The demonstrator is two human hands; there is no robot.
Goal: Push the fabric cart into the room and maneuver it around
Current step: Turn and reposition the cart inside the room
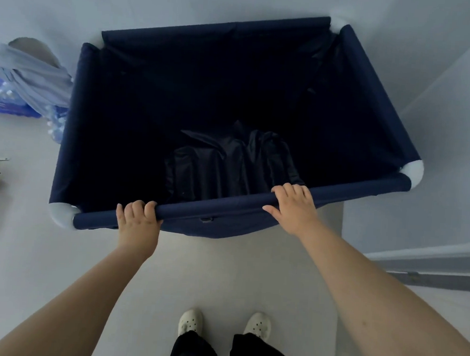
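The person stands behind a navy fabric cart (116, 121) on a pale floor (222, 273). The left hand (139, 221) wraps the near rail (213, 205) toward its left corner; the right hand (295, 209) rests over the same rail toward the right corner, fingers curled over it. Dark crumpled cloth (229, 166) lies inside. Packs of water bottles (10, 100) sit just beside the cart's left side.

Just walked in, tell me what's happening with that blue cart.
A person stands behind a navy fabric cart, gripping its near top rail with both bare hands: the left hand near the left corner, the right hand further right. Only some crumpled dark material lies inside. Packs of bottled water sit beside its left side; a wall stands close on the right.
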